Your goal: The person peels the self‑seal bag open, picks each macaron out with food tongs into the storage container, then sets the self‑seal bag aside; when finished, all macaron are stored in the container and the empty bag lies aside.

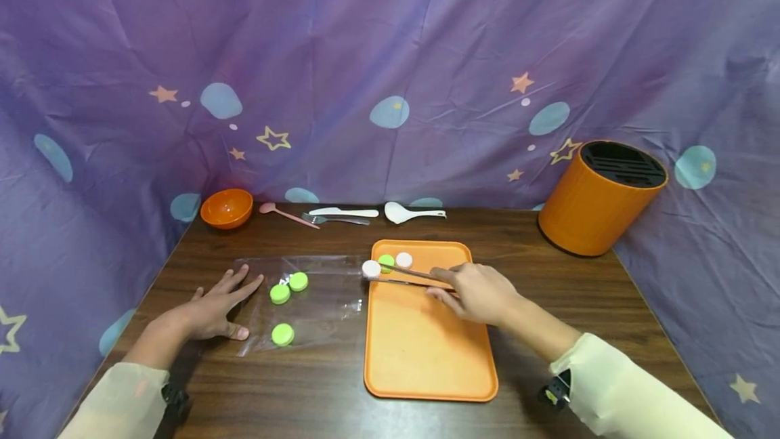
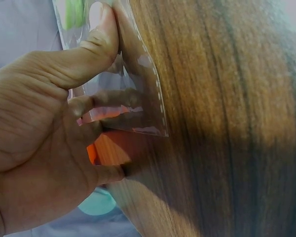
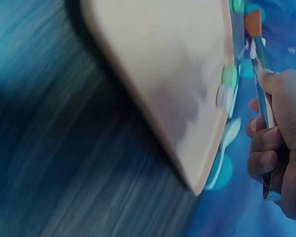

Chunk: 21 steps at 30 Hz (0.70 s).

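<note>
My right hand grips a pair of metal tongs over the upper part of an orange tray. Between the tong tips is a white cap, at the tray's left edge. A green cap and another white cap lie in the tray's top left corner. My left hand has its fingers spread, with the thumb and fingertips on the left edge of a clear plastic bag. Three green caps, one nearest the front, show within the bag's outline.
Along the back lie an orange bowl, a pink spoon, a white knife, a grey fork and a white ladle. An orange knife block stands at the back right. Purple cloth hangs behind the table.
</note>
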### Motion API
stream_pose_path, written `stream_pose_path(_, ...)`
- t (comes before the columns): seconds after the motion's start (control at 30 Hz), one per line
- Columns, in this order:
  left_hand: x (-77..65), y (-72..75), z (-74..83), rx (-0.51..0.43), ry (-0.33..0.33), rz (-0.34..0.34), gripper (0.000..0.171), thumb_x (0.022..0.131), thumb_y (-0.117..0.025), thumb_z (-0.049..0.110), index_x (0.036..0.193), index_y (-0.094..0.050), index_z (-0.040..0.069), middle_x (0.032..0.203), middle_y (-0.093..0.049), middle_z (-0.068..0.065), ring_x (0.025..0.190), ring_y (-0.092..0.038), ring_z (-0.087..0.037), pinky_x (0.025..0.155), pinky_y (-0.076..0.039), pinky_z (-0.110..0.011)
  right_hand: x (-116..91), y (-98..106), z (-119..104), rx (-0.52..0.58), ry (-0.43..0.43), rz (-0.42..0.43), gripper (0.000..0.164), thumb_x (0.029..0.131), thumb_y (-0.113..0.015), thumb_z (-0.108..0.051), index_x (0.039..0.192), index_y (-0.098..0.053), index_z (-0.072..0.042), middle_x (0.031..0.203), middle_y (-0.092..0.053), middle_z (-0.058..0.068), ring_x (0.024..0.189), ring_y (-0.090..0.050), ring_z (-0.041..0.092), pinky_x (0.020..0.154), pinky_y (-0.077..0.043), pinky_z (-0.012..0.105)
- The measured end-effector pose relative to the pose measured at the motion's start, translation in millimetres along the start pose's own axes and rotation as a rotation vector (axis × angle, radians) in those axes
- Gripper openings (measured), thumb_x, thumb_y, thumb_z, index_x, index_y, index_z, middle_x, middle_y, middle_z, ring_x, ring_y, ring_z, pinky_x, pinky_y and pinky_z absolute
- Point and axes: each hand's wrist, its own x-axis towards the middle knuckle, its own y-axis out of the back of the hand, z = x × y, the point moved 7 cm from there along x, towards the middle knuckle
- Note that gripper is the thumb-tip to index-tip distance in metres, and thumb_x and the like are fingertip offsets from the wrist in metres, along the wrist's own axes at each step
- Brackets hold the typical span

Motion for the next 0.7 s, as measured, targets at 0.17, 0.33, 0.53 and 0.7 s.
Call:
stream_pose_path(0.17, -11.4, 8.8, 24.8, -0.039, 0.03, -0.035, 0.118, 0.085, -0.085, 0.054, 0.179, -0.019, 0.028, 0.184, 0.004, -0.029, 0.167, 0.007, -0.061, 0.114, 0.0, -0.097, -15.4, 4.2, 25.5, -0.005, -0.068, 0.003, 0.032, 0.104, -0.077, -0.044, 0.119, -0.08, -0.016, 0.07, -0.068, -0.005, 0.058, -0.059, 0.008, 0.05, -0.052, 0.035)
stream_pose_path(0.33, -15.5, 13.6, 36.4, -0.061, 0.043, -0.049, 0.117, 0.087, -0.087, 0.047, 0.178, -0.02, 0.018, 0.183, 0.006, -0.031, 0.165, 0.011, -0.062, 0.113, 0.005, -0.097, -30.0, 6.3, 47.7, 0.007, -0.133, -0.015, 0.033, 0.104, -0.078, -0.042, 0.118, -0.081, -0.012, 0.072, -0.071, -0.004, 0.059, -0.06, 0.007, 0.053, -0.054, 0.035)
stream_pose_path(0.53, -14.4, 10.4, 30.9, -0.074, 0.007, -0.038, 0.117, 0.086, -0.084, 0.054, 0.179, -0.019, 0.027, 0.183, 0.006, -0.029, 0.165, 0.011, -0.062, 0.11, 0.006, -0.098, -43.5, 4.3, 65.2, 0.016, -0.18, -0.042, 0.036, 0.105, -0.077, -0.039, 0.124, -0.081, -0.009, 0.083, -0.08, -0.001, 0.064, -0.066, 0.008, 0.055, -0.058, 0.036)
stream_pose_path(0.7, -14.9, 12.6, 34.5, -0.047, 0.027, -0.041, 0.117, 0.087, -0.085, 0.048, 0.179, -0.019, 0.019, 0.183, 0.006, -0.031, 0.165, 0.009, -0.063, 0.114, 0.003, -0.097, -49.2, 0.8, 72.5, 0.002, -0.199, -0.058, 0.041, 0.105, -0.077, -0.039, 0.129, -0.08, -0.006, 0.094, -0.084, 0.007, 0.069, -0.073, 0.014, 0.057, -0.06, 0.04)
